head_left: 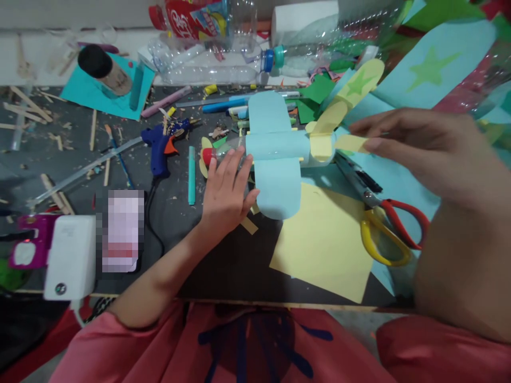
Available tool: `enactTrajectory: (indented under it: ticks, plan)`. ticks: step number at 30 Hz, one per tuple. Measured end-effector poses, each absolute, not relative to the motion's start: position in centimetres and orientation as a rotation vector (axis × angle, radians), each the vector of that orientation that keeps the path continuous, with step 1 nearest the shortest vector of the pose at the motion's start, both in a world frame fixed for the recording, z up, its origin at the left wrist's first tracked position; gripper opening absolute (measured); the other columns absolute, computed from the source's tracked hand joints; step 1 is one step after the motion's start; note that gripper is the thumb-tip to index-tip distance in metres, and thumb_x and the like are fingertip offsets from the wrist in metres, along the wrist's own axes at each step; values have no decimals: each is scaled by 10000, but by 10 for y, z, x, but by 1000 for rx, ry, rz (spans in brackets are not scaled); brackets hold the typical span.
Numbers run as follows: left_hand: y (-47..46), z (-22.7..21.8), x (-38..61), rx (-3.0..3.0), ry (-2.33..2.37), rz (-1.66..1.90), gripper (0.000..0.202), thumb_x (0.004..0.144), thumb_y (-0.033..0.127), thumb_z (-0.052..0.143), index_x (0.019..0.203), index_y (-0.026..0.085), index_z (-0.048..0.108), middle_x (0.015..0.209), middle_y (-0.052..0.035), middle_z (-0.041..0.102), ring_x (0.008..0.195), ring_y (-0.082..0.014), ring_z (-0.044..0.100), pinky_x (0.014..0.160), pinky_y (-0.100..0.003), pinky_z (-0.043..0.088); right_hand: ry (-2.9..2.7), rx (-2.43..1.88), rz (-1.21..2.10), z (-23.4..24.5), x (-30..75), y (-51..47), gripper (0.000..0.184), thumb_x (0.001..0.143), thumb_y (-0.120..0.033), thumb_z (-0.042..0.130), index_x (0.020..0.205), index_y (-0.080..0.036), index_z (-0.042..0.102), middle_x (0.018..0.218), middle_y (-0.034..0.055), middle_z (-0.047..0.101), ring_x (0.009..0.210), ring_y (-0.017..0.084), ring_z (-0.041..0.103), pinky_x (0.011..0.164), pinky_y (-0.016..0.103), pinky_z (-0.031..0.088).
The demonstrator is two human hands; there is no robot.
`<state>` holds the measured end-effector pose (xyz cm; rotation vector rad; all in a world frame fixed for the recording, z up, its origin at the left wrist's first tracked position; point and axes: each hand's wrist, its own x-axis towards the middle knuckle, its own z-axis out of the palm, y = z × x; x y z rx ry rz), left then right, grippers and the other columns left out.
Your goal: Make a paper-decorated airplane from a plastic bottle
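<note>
A toy plane made from a clear plastic bottle wrapped in light blue paper lies on the dark table, with blue paper wings and a red cap at its nose. My left hand rests on the bottle near the cap, fingers stretched out and thumb beside the lower wing. At the tail end, my right hand pinches a small yellow paper piece between thumb and fingers. Another yellow tail piece with a green star stands up there. Below my right hand lie scissors with red and yellow handles.
Yellow paper lies near the table's front edge. To the left are a blue glue gun, a teal marker, a phone and a white power bank. Plastic bottles line the back; wood scraps litter the left side.
</note>
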<state>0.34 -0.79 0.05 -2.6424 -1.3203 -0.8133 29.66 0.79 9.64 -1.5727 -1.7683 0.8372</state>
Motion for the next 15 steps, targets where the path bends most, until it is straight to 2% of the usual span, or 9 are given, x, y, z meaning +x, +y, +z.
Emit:
enactTrajectory:
  ticks: [2,4,7,11,15]
  plan:
    - [-8,0,3,-2666,-1335,-811,581,1015,435,358,1476,87,421,1494,-195,507,1421,-303,448,1208,-472,285,-1816,-1559,830,106,289,7,111,803,-325,676,750,-228,667,793,31,688,736,165,603,691,366,452]
    - [-9,0,4,-2693,-1350,-788,585,1022,437,343,1490,90,400,1517,-186,482,1441,-295,422,1209,-452,285,-1941,-1487,846,106,272,10,119,809,-311,665,735,-217,662,739,20,662,681,154,575,665,351,455]
    - [-10,0,4,-2708,-1343,-783,593,1024,441,342,1508,99,374,1526,-177,474,1457,-281,399,1215,-422,272,-2010,-1421,681,89,244,18,225,867,-381,628,711,-218,628,776,36,646,740,192,583,710,369,467]
    - [-10,-1,4,-2687,-1299,-824,604,1026,442,341,1506,77,367,1505,-192,491,1449,-284,406,1213,-414,270,-2025,-1386,566,68,226,25,223,908,-386,597,755,-227,634,872,54,638,912,247,606,845,432,489]
    - [-9,-4,4,-2689,-1284,-862,617,1027,459,323,1512,79,344,1497,-198,494,1449,-286,403,1209,-420,283,-2059,-1359,569,62,227,26,216,926,-389,580,800,-222,633,912,53,614,967,260,600,911,468,473]
